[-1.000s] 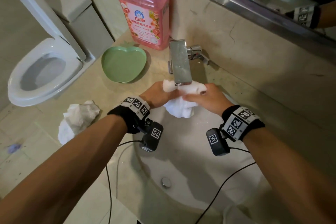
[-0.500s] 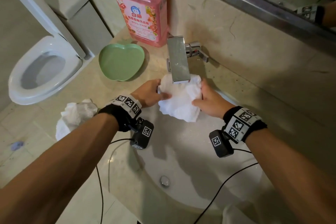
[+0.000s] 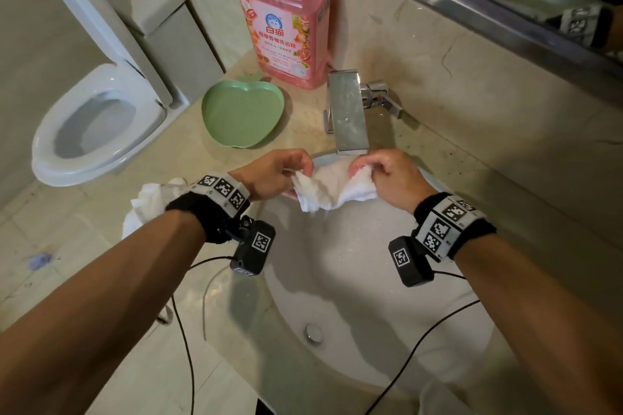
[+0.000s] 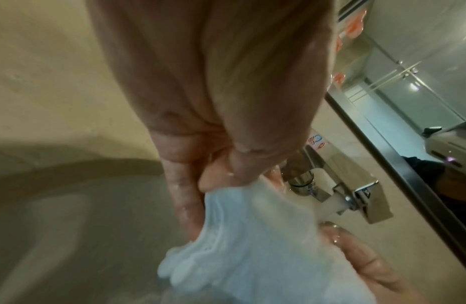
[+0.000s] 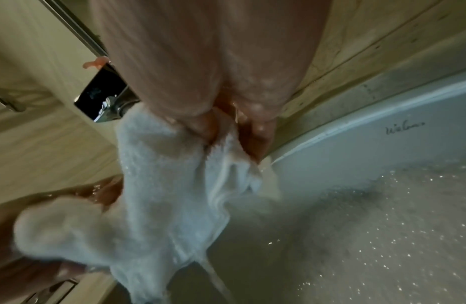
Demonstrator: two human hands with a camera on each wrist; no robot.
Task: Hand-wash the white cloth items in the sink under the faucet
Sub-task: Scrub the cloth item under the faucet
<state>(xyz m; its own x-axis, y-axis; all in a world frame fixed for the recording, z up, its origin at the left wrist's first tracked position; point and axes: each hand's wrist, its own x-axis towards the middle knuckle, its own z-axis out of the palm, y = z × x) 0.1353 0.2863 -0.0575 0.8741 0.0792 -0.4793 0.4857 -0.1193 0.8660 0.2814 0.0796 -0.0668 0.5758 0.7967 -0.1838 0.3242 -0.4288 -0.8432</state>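
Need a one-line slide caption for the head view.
Left hand and right hand grip a wet white cloth under the square chrome faucet, over the white basin.

the faucet (image 3: 347, 114) overhangs the sink (image 3: 371, 313) rim, close above both hands (image 3: 392, 175). the basin below them lies open. on the counter (image 3: 188, 158), a green dish (image 3: 241, 118) and pink bottle (image 3: 286, 17) crowd the faucet's left.

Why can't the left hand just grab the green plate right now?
It probably could reach: the green plate sits on the counter just beyond the left hand with nothing between. But that hand is gripping the white cloth, so it must let go first.
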